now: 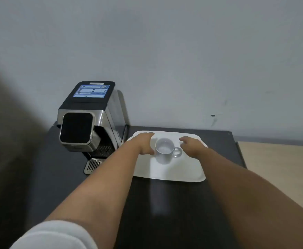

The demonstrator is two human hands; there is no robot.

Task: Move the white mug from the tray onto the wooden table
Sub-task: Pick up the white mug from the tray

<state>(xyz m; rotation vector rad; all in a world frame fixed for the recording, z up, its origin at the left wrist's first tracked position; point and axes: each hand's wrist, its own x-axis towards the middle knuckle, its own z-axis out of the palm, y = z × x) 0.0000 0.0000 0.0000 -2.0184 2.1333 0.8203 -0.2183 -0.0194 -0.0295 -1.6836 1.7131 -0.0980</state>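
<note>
A white mug (163, 150) stands upright on a white tray (172, 171), its handle pointing right. My left hand (143, 143) reaches over the tray just left of the mug, fingers apart, the thumb close to the mug's side. My right hand (192, 145) hovers just right of the handle, fingers spread, holding nothing. The light wooden table (281, 164) lies to the right of the dark counter.
The tray rests on a dark counter (174, 203). A black and silver coffee machine (89, 121) with a lit screen stands at the left, its drip grille (92, 165) in front. A grey wall rises behind.
</note>
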